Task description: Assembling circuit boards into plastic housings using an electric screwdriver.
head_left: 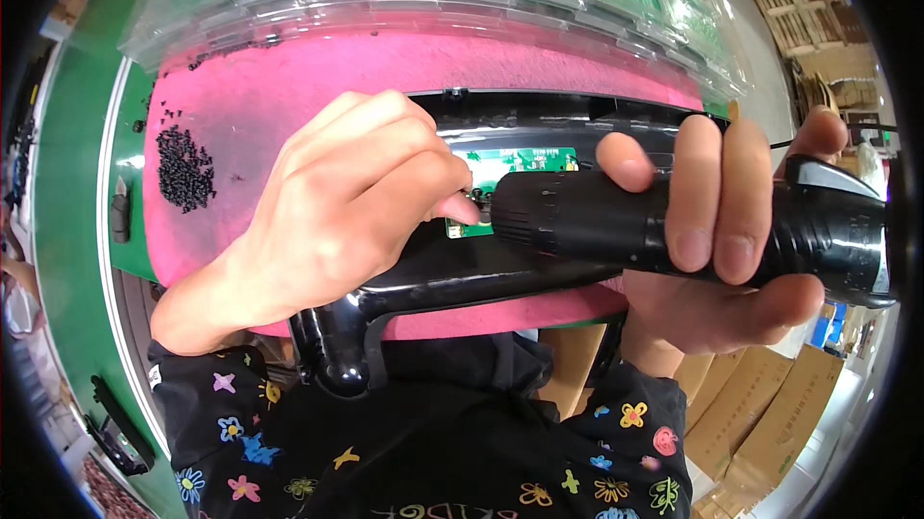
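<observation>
head view: right hand [717, 230] wrapped around black cylindrical electric screwdriver [674, 221], held level; left hand [361, 197] knuckles-up, fingertips pinched at its tip over small green circuit board [510, 165].

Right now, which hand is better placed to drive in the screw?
The right hand, most likely. Its grip is wrapped around the black screwdriver, whose tip sits at the green board. The left hand only steadies things at the tip.
</observation>
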`<state>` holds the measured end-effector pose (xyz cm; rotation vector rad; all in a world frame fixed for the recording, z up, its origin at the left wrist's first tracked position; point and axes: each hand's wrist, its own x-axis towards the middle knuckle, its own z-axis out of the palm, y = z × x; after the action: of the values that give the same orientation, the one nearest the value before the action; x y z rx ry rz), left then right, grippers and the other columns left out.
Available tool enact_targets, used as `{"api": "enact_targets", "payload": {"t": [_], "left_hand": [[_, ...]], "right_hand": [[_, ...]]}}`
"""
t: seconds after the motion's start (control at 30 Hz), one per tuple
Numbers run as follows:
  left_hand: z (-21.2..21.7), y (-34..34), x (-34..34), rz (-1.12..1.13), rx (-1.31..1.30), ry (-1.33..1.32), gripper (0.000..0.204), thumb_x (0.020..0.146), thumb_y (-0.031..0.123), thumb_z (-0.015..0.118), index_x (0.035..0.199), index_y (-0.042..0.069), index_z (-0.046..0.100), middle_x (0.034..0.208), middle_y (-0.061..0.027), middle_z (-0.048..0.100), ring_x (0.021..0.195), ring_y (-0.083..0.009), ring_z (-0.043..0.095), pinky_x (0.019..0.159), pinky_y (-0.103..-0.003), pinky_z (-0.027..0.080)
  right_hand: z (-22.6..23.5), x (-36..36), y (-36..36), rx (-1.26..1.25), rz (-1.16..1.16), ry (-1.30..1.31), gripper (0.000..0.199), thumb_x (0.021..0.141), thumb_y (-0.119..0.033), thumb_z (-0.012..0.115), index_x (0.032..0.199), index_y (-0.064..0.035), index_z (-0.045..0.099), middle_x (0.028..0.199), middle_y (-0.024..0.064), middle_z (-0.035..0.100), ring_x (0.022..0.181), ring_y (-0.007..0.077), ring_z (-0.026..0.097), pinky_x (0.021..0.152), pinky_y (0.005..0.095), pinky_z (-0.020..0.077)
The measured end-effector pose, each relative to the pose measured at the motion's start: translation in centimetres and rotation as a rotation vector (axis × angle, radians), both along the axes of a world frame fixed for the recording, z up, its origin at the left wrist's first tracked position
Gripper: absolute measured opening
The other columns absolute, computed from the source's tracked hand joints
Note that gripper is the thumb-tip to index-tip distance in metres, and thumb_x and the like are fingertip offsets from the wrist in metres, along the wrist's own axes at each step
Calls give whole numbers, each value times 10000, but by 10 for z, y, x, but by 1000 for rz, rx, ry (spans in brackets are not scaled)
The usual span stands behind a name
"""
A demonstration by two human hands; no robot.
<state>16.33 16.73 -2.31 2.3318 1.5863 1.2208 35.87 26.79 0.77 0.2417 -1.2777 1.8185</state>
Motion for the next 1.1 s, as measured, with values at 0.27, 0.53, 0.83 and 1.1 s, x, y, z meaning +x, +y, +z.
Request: {"api": "enact_targets", "payload": {"t": [0.27,0.53,0.83,1.1], "left_hand": [[-3,6,-2,-36,-151,-128,135,869,3,600,782,1,496,727,-131,446,648,-317,487,599,-398,416],[-8,7,-2,-123,-205,-10,160,782,30,694,837,11,545,779,-109,511,725,-284,508,659,-380,408],[-16,4,-2,-204,-216,58,180,702,166,764,725,60,622,1027,5,718,788,-186,577,645,-335,450],[-14,2,1,-169,-331,-26,164,769,115,727,715,33,595,1043,-37,733,683,-222,663,604,-342,478]], "right_hand": [[6,18,28,239,-427,-262,480,955,-234,566,1396,-126,409,730,-20,418,660,115,411,700,333,389],[3,19,32,244,-393,-355,473,936,-187,575,1372,-131,402,713,-10,413,648,133,410,695,357,395],[-1,15,36,263,-346,-400,460,924,-202,605,1341,-145,420,700,-9,402,641,135,407,694,352,383],[-4,12,43,244,-273,-395,425,920,-220,592,1301,-128,428,688,-16,402,627,127,402,706,337,390]]}}
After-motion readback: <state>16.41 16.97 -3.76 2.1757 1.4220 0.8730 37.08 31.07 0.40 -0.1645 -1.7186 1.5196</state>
